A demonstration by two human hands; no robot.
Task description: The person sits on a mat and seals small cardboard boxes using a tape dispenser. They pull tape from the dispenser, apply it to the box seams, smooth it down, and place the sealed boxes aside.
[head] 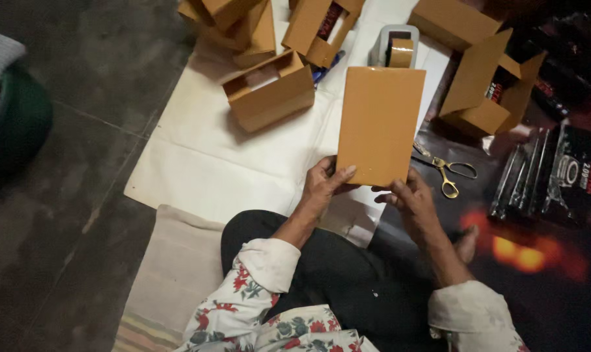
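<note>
Holding flat brown box (380, 124) upright by its bottom edge: left hand (323, 186) and right hand (409, 199) both clamped on, scissors (447, 171) just beside.

Two hands in view: left hand (321, 186), right hand (413, 199). One flat brown cardboard panel (380, 124). About seven folded brown boxes: open box (269, 91), cluster of roughly three at top (243, 23), box with dark insert (321, 26), closed box (452, 23), open box at right (488, 88). One tape dispenser (396, 45). One pair of gold-handled scissors (447, 173). One white sheet (211, 156). Several dark glossy packets (556, 176), exact count unclear.
</note>
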